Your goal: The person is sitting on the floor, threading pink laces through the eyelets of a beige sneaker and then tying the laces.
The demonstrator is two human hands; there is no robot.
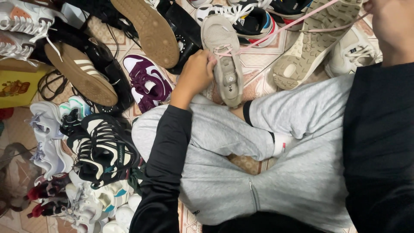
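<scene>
— What sits at the far left of the floor?

— A flat yellow package (17, 88) with a cartoon picture on its face lies at the left edge, beside a brown-soled black shoe (84, 75).

— And the hand?

— The left hand (196, 74), sleeve in black, reaches forward over the grey-trousered knee; its fingers are pinched together on a pink lace (276, 31) where that meets the beige sneaker (226, 58), which lies on the tiled floor just beyond the knee. The right hand is out of view.

— How many shoes nearby?

— One purple-and-white sneaker (148, 82) just left of the hand, one black-and-white trail shoe (103, 149) nearer, one upturned cream sole (317, 41) to the right.
</scene>
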